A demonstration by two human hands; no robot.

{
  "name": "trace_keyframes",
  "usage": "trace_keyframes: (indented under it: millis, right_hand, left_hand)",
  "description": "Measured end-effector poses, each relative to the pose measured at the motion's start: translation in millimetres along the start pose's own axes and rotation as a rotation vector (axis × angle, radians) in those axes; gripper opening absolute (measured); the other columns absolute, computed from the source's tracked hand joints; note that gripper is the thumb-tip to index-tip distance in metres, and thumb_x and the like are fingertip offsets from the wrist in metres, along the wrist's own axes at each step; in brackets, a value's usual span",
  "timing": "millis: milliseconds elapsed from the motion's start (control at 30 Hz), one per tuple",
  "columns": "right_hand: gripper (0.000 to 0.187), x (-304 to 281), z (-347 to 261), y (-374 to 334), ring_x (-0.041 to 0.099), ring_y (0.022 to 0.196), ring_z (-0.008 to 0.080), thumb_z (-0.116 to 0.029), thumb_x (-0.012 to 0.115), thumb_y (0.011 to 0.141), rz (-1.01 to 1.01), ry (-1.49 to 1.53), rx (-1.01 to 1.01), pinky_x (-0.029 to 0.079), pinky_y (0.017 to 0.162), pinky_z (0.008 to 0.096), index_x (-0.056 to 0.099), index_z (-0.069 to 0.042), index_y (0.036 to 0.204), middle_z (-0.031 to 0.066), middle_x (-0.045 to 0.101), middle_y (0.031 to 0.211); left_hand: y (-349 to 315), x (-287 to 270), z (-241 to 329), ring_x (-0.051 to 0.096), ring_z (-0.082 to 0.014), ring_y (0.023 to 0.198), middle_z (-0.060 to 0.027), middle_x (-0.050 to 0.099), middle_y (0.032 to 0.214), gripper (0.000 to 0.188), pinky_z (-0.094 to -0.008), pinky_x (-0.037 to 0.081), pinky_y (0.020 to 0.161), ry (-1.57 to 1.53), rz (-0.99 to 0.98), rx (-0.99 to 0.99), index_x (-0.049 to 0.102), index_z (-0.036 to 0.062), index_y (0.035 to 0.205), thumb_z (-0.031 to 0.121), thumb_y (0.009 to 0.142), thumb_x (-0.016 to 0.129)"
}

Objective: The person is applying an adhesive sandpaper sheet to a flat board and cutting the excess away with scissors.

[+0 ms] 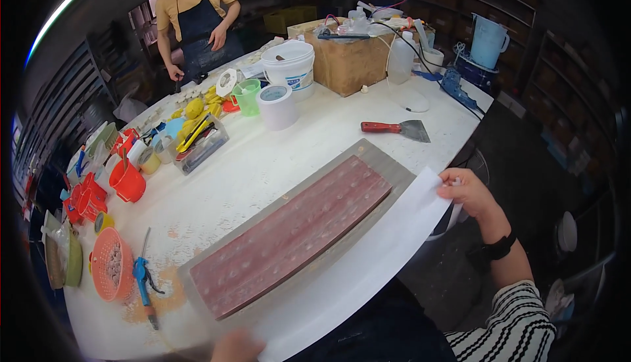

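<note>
A long white sheet, seemingly paper (348, 270), hangs along the near edge of the table. My right hand (463, 192) pinches its right corner between thumb and fingers. Low in the picture, my left hand (238, 347) is smeared by motion beside the sheet's left end; whether it grips the sheet I cannot tell. Just beyond the sheet lies a dark red rectangular slab (289, 237) with pale spots on its face. It rests on a larger flat grey board (378, 155), partly covered by the sheet at the near side.
A red-handled scraper (394, 129) lies beyond the board. To the left are a blue air gun (143, 283), a coral colander (108, 267) and red cups (127, 181). Farther back stand a tape roll (277, 107), a white bucket (289, 66) and a cardboard box (351, 63). A co-worker (197, 27) stands across the table.
</note>
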State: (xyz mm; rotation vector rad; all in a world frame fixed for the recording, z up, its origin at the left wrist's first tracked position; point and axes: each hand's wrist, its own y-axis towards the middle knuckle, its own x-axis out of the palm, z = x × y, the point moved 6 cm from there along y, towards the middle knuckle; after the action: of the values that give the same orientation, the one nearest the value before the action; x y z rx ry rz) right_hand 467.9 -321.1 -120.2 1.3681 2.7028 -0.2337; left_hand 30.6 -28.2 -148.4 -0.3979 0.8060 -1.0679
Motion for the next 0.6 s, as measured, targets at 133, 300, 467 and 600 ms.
trace_keyframes:
  millis: [133, 300, 467, 600]
  right_hand:
    - [0.013, 40.2, 15.8, 12.5, 0.039, 0.056, 0.0005, -0.012, 0.071, 0.079, -0.08, 0.071, 0.113, 0.027, 0.048, 0.017, 0.064, -0.003, 0.084, -0.0058, 0.05, 0.067]
    - [0.023, 65.0, -3.2, 54.7, 0.059, 0.067, 0.0174, -0.024, 0.064, 0.083, 0.024, -0.446, -0.26, 0.046, 0.062, 0.0307, 0.065, -0.001, 0.083, 0.0082, 0.062, 0.07]
    - [0.029, 77.1, -1.4, 75.4, 0.063, 0.085, 0.0364, -0.031, 0.064, 0.077, 0.128, -0.72, -0.226, 0.049, 0.075, 0.0427, 0.066, -0.003, 0.086, 0.0192, 0.067, 0.085]
    - [0.025, 82.4, 3.3, 78.4, 0.064, 0.084, 0.0354, -0.027, 0.064, 0.078, 0.159, -0.793, -0.166, 0.05, 0.075, 0.0425, 0.066, -0.005, 0.09, 0.0178, 0.067, 0.088]
  left_hand:
    - [-21.6, -39.1, 0.9, 0.045, -0.0048, 0.069, 0.004, 0.055, 0.079, 0.01, -0.0198, 0.037, 0.06, -0.38, 0.385, 0.359, 0.063, 0.001, 0.096, 0.009, 0.089, 0.064]
    - [-10.8, -78.1, 19.3, 0.05, -0.0116, 0.067, -0.0022, 0.06, 0.076, 0.021, -0.0261, 0.041, 0.062, -0.022, 0.757, 0.517, 0.063, -0.0026, 0.092, 0.018, 0.093, 0.06]
    - [6.5, -79.6, 30.2, 0.053, -0.0157, 0.058, -0.0117, 0.06, 0.064, 0.038, -0.032, 0.043, 0.056, 0.398, 0.846, 0.338, 0.063, -0.0027, 0.082, 0.034, 0.09, 0.061]
    - [7.9, -72.3, 42.9, 0.055, -0.0223, 0.051, -0.016, 0.061, 0.061, 0.043, -0.0363, 0.044, 0.051, 0.5, 0.899, 0.381, 0.065, -0.0006, 0.08, 0.041, 0.09, 0.059]
